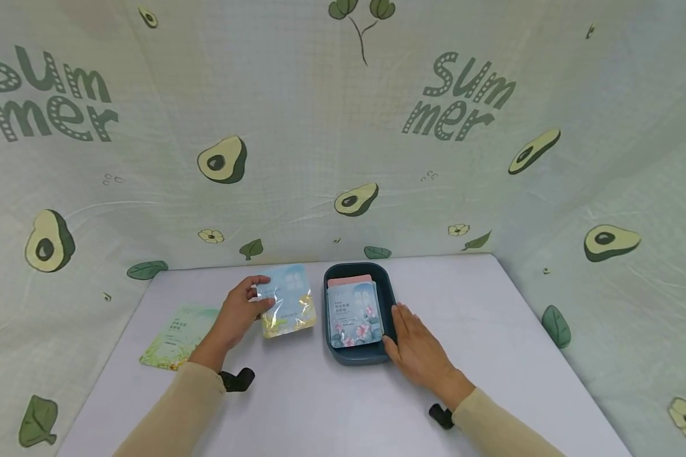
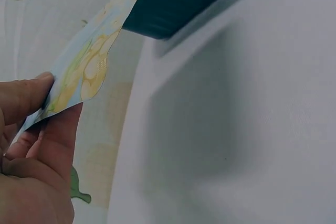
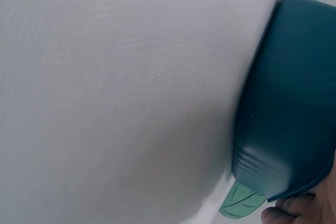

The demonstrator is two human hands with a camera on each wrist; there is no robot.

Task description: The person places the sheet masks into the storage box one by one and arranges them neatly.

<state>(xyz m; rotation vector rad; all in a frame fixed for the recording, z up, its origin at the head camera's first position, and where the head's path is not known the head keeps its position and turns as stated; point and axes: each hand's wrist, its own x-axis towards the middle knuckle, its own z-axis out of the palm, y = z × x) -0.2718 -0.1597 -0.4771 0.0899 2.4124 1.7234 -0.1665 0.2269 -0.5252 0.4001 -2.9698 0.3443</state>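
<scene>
My left hand (image 1: 237, 317) pinches a flat blue-and-yellow sachet (image 1: 290, 301) by its left edge, thumb on one face and fingers behind. In the left wrist view this sachet (image 2: 86, 61) is raised above the table, casting a shadow. Just right of it stands a dark teal plastic tray (image 1: 357, 358). Inside the tray, a blue sachet with pink flowers (image 1: 354, 314) lies over a pink one (image 1: 349, 280). My right hand (image 1: 420, 349) rests against the tray's right side, fingers straight; its fingertips (image 3: 294, 205) show by the rim in the right wrist view.
A green sachet (image 1: 177, 336) lies flat at the table's left, partly hidden behind my left forearm. The white table (image 1: 331, 412) ends at the back against a hanging cloth (image 1: 297, 209) printed with avocados, which also rises along both sides.
</scene>
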